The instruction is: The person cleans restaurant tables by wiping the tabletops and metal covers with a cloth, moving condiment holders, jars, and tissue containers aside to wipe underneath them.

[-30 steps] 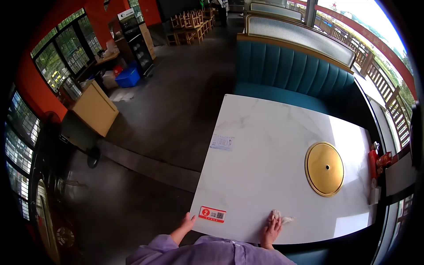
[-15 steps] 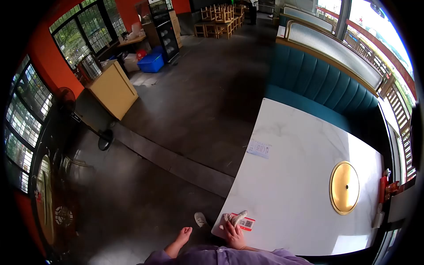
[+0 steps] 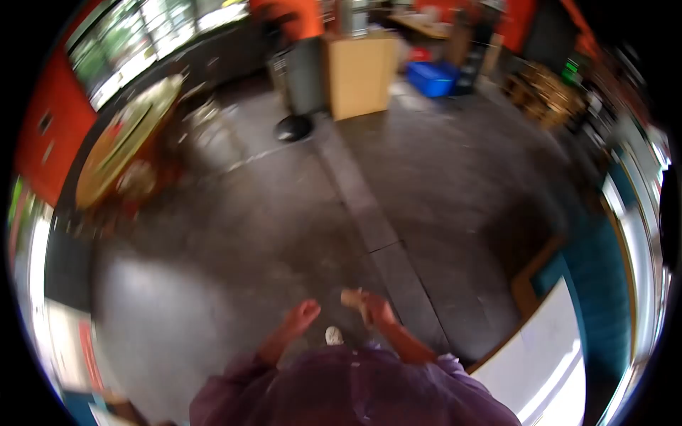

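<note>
On your far left, a large, pale oval tabletop (image 3: 101, 165) is standing near the windows, blurring at its edges. Further right, a dark round stand base (image 3: 293, 128) is resting on the floor. Below it, you are holding your left hand (image 3: 305, 311) out over the floor, with its fingers appearing to curl inward; nothing is showing in it, but the blur is hiding whether it is fully closed. A light shoe (image 3: 334, 335) is showing between your forearms.

Just right of that, the pale cloth (image 3: 351, 298) is hanging in the air, its near end sitting in the grasp of your right hand (image 3: 380, 312). It is probably weighing very little, bending softly and bearing a firm squeeze without harm. Its loose end is likely to be flopping, so the bunched middle is offering the surest hold, between thumb and fingers. Whether it is damp or slippery, you cannot tell.

Beyond, a tan cabinet (image 3: 362, 79) and a blue bin (image 3: 431, 78) are standing on the floor. On your right, a white table (image 3: 529, 358) is lying well apart from the cloth, with a teal bench (image 3: 600, 284) running beside it.
</note>
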A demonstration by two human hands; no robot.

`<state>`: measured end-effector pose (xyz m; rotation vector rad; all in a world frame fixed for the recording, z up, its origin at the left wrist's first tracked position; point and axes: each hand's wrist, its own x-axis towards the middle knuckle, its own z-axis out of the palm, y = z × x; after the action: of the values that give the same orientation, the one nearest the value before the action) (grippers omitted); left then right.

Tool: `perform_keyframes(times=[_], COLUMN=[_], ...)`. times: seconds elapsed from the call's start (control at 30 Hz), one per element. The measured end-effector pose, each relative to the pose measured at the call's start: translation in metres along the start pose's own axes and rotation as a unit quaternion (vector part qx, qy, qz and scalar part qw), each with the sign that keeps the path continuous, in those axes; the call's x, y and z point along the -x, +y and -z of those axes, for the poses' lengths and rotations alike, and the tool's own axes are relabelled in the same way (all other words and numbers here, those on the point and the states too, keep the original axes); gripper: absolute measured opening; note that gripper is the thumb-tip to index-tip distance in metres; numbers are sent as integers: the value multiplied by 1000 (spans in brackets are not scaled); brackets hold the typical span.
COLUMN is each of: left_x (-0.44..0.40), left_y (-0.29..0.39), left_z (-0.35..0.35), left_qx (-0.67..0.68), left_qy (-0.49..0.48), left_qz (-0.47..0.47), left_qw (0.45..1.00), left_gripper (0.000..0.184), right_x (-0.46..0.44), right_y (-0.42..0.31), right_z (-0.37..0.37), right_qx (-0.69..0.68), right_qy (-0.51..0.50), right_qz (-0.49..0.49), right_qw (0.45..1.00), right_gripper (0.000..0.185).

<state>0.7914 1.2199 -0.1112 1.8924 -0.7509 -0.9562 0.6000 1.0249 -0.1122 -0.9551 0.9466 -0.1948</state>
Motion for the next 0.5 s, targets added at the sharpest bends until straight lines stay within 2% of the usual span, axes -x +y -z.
perform_keyframes(times=[0.03, 0.07, 0.1, 0.17, 0.2, 0.23, 0.27, 0.3, 0.33, 0.4, 0.47, 0.5], left_x=[3, 7, 10, 23, 30, 36, 41, 45, 37, 43, 52, 64], left_y=[19, 31, 41, 58, 64, 68, 72, 76, 119, 100, 90, 102], left_z=[35, 58, 77, 127, 148, 170, 189, 207, 145, 189, 197, 199], left_qx=[-27, 5, 35, 157, 178, 270, 357, 373, 424, 499, 591, 587], left_qy=[24, 79, 132, 153, 182, 194, 207, 241, 280, 341, 433, 482], left_qz=[-14, 9, 28, 102, 115, 104, 87, 94, 72, 45, 12, 1], left_qw=[999, 997, 990, 970, 960, 937, 907, 891, 858, 795, 680, 650], left_gripper=[43, 43, 43, 39, 39, 41, 43, 43, 44, 45, 44, 38], right_x=[-20, -11, -23, -50, -63, -65, -58, -60, -65, -76, -66, -56], right_y=[-30, -80, -112, -151, -165, -182, -198, -202, -215, -191, -173, -165], right_z=[-24, -63, -93, -166, -205, -252, -298, -340, -291, -371, -411, -429], right_qx=[-60, -110, -106, -109, -114, -86, -107, -131, -114, -67, 16, 69], right_qy=[-25, -60, -104, -180, -219, -236, -359, -476, -511, -560, -596, -611], right_qz=[-38, -9, -30, -90, -130, -152, -151, -156, -187, -255, -314, -334], right_qw=[997, 992, 988, 973, 960, 956, 915, 856, 831, 785, 739, 714], right_gripper=[39, 44, 45, 45, 44, 44, 45, 45, 45, 46, 45, 45])
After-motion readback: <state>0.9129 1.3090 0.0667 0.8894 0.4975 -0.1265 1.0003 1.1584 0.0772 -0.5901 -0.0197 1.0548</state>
